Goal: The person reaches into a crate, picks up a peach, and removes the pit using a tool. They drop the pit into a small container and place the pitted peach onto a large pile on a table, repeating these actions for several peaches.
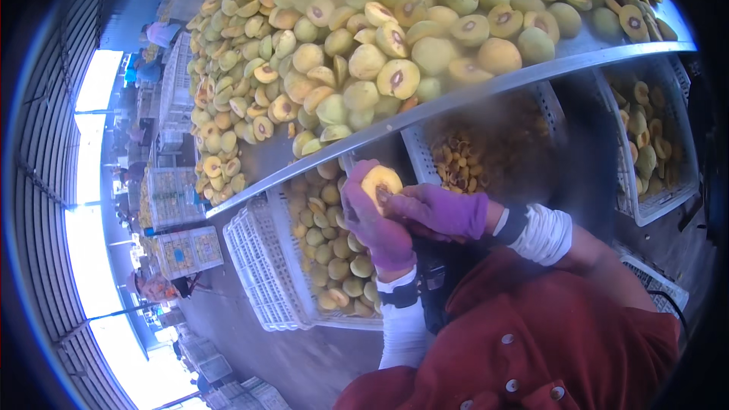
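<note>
My left hand, in a purple glove, cups a halved yellow stone fruit, likely a peach, cut face towards my right hand. A brown pit or pit hollow shows in the middle of that face. The fingertips of my right hand, gloved in purple too, press at the pit. Its curled fingers hide whatever may be inside them, so a tool cannot be made out. Both hands are in front of my body, just below the metal rim of a table heaped with fruit halves.
Below the rim stand a white plastic crate of fruit, another crate holding small brownish pieces, and a crate of fruit halves at right. Stacked crates and a seated person are farther off to the left.
</note>
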Motion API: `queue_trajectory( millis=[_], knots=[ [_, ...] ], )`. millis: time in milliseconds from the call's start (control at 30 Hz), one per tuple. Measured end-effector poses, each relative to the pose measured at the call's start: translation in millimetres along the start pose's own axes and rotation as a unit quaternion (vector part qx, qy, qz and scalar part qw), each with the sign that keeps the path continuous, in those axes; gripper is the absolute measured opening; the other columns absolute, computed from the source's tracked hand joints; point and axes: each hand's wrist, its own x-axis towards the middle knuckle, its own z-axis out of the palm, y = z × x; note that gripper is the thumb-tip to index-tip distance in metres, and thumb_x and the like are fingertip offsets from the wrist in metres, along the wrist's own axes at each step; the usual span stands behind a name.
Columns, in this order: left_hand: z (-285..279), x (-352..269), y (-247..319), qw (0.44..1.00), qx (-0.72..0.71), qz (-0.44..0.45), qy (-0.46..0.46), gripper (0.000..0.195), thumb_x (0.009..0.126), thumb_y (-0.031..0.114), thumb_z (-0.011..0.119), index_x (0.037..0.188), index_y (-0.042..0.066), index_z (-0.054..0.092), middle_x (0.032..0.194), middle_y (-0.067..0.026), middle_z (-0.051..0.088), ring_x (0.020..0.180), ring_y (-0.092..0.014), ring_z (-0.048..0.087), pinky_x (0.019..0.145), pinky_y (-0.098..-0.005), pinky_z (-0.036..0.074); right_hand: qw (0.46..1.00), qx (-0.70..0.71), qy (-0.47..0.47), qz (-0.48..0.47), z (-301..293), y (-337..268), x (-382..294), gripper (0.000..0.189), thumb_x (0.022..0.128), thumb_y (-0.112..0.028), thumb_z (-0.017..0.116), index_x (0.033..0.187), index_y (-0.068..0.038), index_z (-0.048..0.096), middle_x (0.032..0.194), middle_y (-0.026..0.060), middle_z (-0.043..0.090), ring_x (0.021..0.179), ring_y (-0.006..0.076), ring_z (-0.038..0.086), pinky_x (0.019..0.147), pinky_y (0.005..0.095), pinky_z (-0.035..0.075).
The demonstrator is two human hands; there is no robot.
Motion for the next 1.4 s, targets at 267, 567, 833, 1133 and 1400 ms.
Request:
queue_trajectory(
  millis=[267,567,833,1133,1400],
  knots=[
    [9.0,3.5,-54.6,0.941,0.295,0.167,-0.013,0.013,0.084,0.015,0.064,0.089,0.003,0.066,0.085,-0.0121,0.066,0.075,-0.025,0.064,0.066,-0.0313,0.050,0.858,0.443,-0.152,0.213,-28.7,41.6,2.0,0.042,0.097,-0.047,0.038,0.084,-0.009,0.047,0.059,-0.0014,0.044,0.037,0.0040,0.033,0.032,0.0189,0.028],
    [-13.0,24.6,-71.3,0.995,0.041,0.065,0.058,0.027,0.086,0.029,0.063,0.089,0.002,0.065,0.081,-0.0064,0.062,0.073,-0.015,0.060,0.065,-0.0284,0.049,0.999,-0.024,0.030,0.006,-71.5,130.4,7.1,0.041,0.097,-0.048,0.039,0.079,-0.011,0.045,0.052,-0.0013,0.042,0.035,0.0084,0.037,0.032,0.0204,0.031],
    [-179.4,123.7,-104.9,0.863,0.489,0.068,0.109,0.032,0.089,0.022,0.057,0.112,0.001,0.061,0.112,-0.0150,0.060,0.099,-0.026,0.059,0.084,-0.0344,0.047,0.864,-0.481,0.030,-0.143,-77.4,106.2,-3.4,0.033,0.097,-0.036,0.043,0.089,-0.006,0.053,0.057,0.0004,0.046,0.050,0.0155,0.047,0.048,0.0311,0.039],
    [-169.2,174.8,-89.1,0.890,0.411,0.116,0.163,0.038,0.085,0.027,0.063,0.113,0.001,0.060,0.116,-0.0159,0.060,0.105,-0.029,0.059,0.090,-0.0381,0.046,0.836,-0.531,0.131,-0.051,-93.6,219.3,2.8,0.023,0.089,-0.027,0.052,0.090,-0.006,0.062,0.072,0.0076,0.058,0.066,0.0275,0.057,0.062,0.0376,0.046],
    [-55.1,246.4,21.9,0.634,0.727,-0.016,-0.262,0.059,0.064,0.050,0.073,0.100,0.004,0.065,0.103,-0.0165,0.066,0.095,-0.031,0.064,0.079,-0.0398,0.051,0.903,-0.411,0.124,0.025,-40.1,123.7,8.5,0.027,0.089,-0.028,0.055,0.090,-0.002,0.060,0.080,0.0201,0.062,0.077,0.0364,0.062,0.067,0.0445,0.047]
  ],
)
